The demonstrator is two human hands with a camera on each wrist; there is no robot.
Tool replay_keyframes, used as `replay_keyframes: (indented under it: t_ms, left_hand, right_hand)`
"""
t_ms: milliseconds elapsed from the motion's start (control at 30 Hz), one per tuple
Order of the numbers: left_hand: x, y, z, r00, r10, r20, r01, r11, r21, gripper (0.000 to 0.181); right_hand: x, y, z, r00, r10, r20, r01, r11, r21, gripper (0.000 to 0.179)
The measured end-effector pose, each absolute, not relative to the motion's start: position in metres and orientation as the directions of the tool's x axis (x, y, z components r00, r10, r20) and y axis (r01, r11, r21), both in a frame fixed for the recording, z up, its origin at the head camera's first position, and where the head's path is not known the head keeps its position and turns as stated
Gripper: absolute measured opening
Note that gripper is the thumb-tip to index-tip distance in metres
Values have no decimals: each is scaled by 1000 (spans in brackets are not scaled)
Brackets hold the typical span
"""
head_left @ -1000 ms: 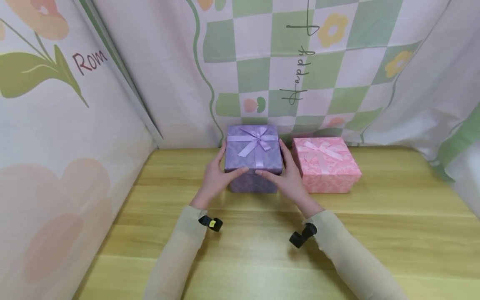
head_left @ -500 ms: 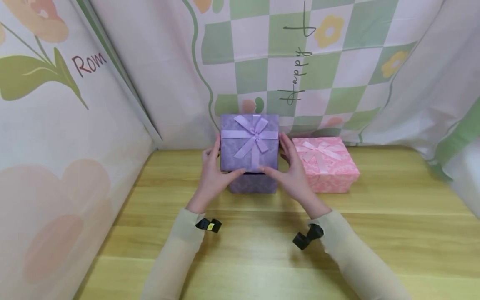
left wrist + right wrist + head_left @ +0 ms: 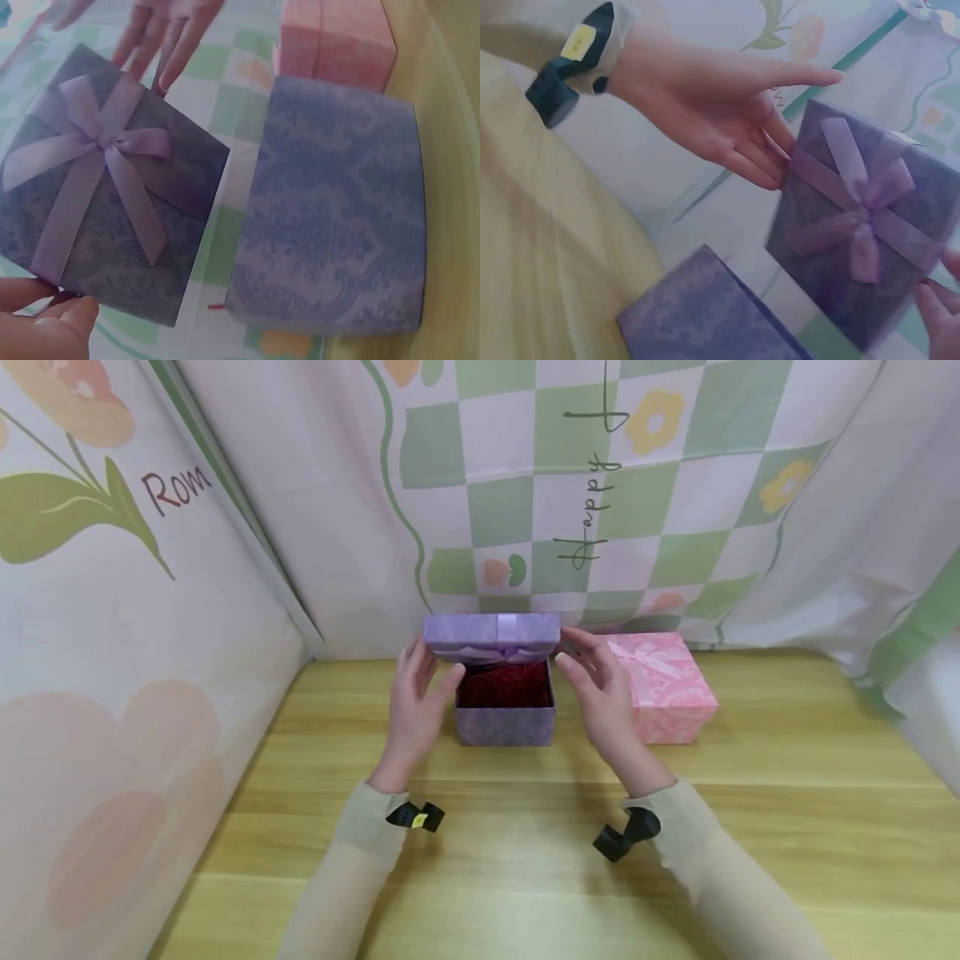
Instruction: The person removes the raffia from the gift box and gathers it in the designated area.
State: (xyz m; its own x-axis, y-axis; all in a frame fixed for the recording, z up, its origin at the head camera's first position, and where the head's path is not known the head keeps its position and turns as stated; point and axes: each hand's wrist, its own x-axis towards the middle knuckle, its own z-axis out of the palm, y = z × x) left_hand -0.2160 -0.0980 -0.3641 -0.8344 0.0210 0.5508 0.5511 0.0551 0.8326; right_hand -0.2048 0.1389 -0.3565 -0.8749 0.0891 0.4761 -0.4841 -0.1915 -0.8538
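Both hands hold the purple lid [image 3: 491, 635] of a gift box between them, raised over the back of its base. The lid is tipped up so its ribbon bow [image 3: 862, 214] faces the person. My left hand [image 3: 416, 702] grips the lid's left side with its fingers, the thumb apart from it. At the opposite side my right hand [image 3: 603, 693] holds on with its fingers, thumb near the lower corner. Below stands the purple box base [image 3: 506, 727], uncovered, with dark red shredded filling [image 3: 506, 685] inside. Its patterned wall [image 3: 330, 210] shows in the left wrist view.
A pink gift box [image 3: 667, 685] with a pink bow stands lidded just right of the right hand, partly behind it. Printed curtains [image 3: 495, 510] hang along the back and left of the wooden table [image 3: 510, 860].
The lid has come up off the base, moved back and tilted until its bow faces the person. The red filling has come into view. Both thumbs have left the lid's front.
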Motion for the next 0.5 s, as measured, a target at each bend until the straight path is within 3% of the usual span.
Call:
replay_keyframes:
  t_ms: [133, 200, 300, 500]
  left_hand:
    - [-215, -93, -365, -854, -63, 516, 518, -30, 855, 48]
    - [-214, -91, -364, -860, -74, 505, 505, 12, 863, 47]
    - [-213, -90, -365, -860, -42, 509, 507, 43, 861, 53]
    - [-205, -94, -365, -843, 120, 525, 525, -34, 850, 58]
  right_hand:
    - [-204, 139, -356, -921, 131, 367, -389, -255, -885, 44]
    - [-203, 140, -356, -949, 120, 293, -313, -228, -922, 50]
    - [-202, 141, -358, -971, 93, 220, -235, -205, -950, 54]
    - [-194, 146, -353, -973, 25, 230, -218, -425, -878, 61]
